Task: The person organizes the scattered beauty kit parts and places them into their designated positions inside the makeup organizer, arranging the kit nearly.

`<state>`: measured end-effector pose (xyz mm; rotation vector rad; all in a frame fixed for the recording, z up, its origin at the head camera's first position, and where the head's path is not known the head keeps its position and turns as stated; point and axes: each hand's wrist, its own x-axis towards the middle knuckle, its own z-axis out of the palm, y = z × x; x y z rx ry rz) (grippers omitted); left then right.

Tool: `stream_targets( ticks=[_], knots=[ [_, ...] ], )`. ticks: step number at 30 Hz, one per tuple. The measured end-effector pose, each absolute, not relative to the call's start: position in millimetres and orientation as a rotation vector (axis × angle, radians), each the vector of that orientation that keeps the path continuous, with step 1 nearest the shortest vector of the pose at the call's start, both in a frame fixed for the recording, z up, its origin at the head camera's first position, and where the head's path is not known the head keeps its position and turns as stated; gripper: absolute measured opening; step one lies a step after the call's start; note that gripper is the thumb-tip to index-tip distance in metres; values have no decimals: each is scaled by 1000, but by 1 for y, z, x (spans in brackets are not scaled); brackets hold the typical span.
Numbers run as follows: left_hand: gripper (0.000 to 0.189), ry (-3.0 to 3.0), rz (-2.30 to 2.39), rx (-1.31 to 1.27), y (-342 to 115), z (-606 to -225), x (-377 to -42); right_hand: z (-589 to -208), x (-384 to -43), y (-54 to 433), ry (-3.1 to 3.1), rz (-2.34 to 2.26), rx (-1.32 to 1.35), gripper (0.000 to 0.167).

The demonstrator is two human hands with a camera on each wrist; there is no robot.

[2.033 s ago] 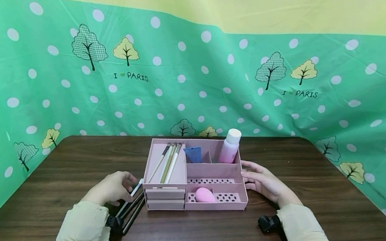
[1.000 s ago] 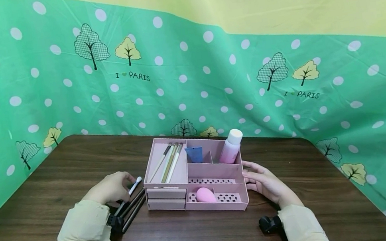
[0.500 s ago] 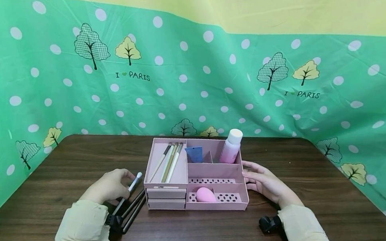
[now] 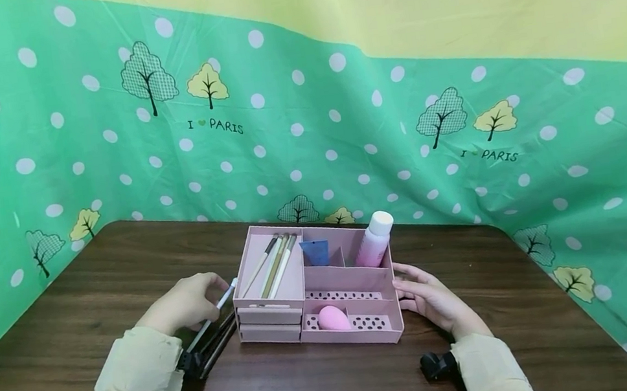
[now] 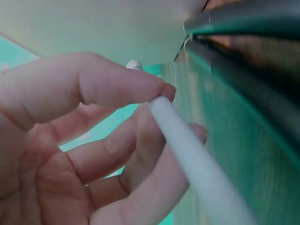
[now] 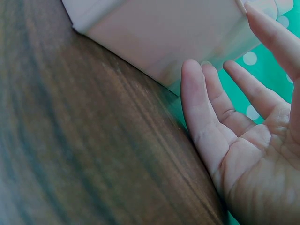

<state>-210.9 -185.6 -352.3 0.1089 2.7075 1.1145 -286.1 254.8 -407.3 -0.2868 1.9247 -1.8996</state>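
My left hand [image 4: 188, 302] pinches a slim white pen-like stick [image 5: 192, 154] between thumb and fingers, left of the pink desk organizer [image 4: 347, 276]. The stick's white tip overlaps the organizer's left edge in the head view. Below this hand, dark slim sticks [image 4: 217, 347] lie on the table, and they also show close by in the left wrist view. My right hand [image 4: 432, 298] has its fingers extended, their tips at the organizer's right wall [image 6: 154, 42].
Several slim sticks [image 4: 275, 265] lie in the organizer's top left tray. Its other compartments hold a blue packet [image 4: 315, 252], a white-capped pink bottle [image 4: 374, 240] and a pink egg-shaped sponge [image 4: 333, 318]. Two drawers [image 4: 270, 332] sit under the tray. A patterned green cloth [image 4: 283, 140] hangs behind the table.
My left hand has raised the white stick from beside the dark sticks and shifted it right, bringing its tip to the organizer's left edge. My right hand stays in place.
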Motion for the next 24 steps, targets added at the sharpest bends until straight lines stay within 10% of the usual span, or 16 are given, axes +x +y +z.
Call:
stream_targets(
  ticks=[24],
  knots=[
    [49, 2748, 1167, 183, -172, -347, -209, -407, -286, 255, 1939, -1899, -282, 69]
  ],
)
